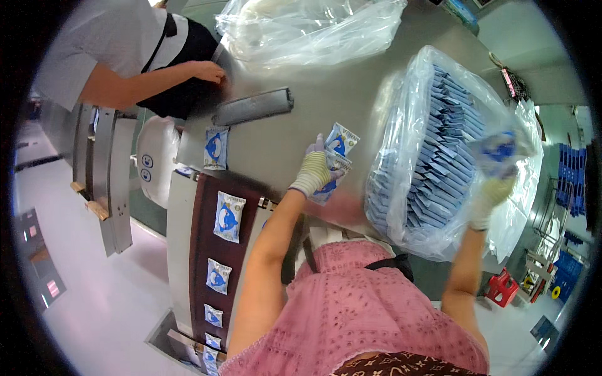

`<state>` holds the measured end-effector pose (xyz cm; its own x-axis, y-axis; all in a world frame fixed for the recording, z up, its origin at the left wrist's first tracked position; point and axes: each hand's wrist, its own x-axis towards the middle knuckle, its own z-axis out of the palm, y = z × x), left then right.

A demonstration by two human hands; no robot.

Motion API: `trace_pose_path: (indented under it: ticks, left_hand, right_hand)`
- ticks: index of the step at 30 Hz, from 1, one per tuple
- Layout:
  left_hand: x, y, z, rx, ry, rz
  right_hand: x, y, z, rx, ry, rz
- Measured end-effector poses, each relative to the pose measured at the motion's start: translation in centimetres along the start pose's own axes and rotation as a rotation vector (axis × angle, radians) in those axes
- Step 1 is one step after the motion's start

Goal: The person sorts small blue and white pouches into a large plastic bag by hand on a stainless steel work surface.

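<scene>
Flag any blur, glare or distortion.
Head view: right hand and the packet it holds look motion-blurred; left hand is sharper. Head view: bright glare on the clear plastic bag, soft sheen on the metal table. Head view: fisheye curvature, black corners.

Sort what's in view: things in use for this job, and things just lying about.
Apparently in use:
packets in the left hand
blurred packet in the right hand
clear bag, full of packets
belt, carrying packets

Apparently just lying about:
grey bar, untouched
red stool
blue crates
</scene>
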<state>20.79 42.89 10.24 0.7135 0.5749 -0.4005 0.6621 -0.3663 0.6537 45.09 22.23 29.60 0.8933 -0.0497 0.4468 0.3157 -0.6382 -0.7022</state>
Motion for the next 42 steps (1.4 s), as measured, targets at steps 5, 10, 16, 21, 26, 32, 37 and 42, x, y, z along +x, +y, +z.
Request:
trace_pose_path:
  ticks: [5,10,16,21,26,32,37,42]
  left_hand:
    - [0.5,0.2,2.2,-0.242,-0.13,-0.028]
    - [-0.1,-1.5,3.7,-0.872,-0.242,0.022]
    - [-1.9,-0.9,2.4,-0.984,-0.144,0.303]
    - [-0.9,-7.5,5.5,-0.265,0.243,0.486]
    - [-2.6,-5.1,2.4,-0.855,-0.199,0.213]
    - [-5.4,-0.6,-15.0,0.144,-0.018,-0.286]
    - [-5.5,-7.9,-12.7,0.406,0.043,-0.533]
    - [-5.6,-8.3,-10.5,-0.341,0.183,-0.359]
  right_hand:
    - [8.2,6.1,-3.9,-0.215,-0.033,-0.265]
    - [-15.3,-1.1,2.1,0.473,-1.068,0.042]
    - [-19.9,1.2,10.3,0.918,-1.61,0.741]
    - [-21.6,5.9,14.0,0.395,-1.385,-0.507]
    - [-18.2,-0.1,12.9,0.565,-1.622,-0.668]
    - [-16.8,2.0,9.8,0.801,-1.655,-0.228]
    - [-15.1,0.0,7.6,0.78,-1.72,0.35]
    - [-13.9,0.0,5.4,0.903,-1.751,0.2]
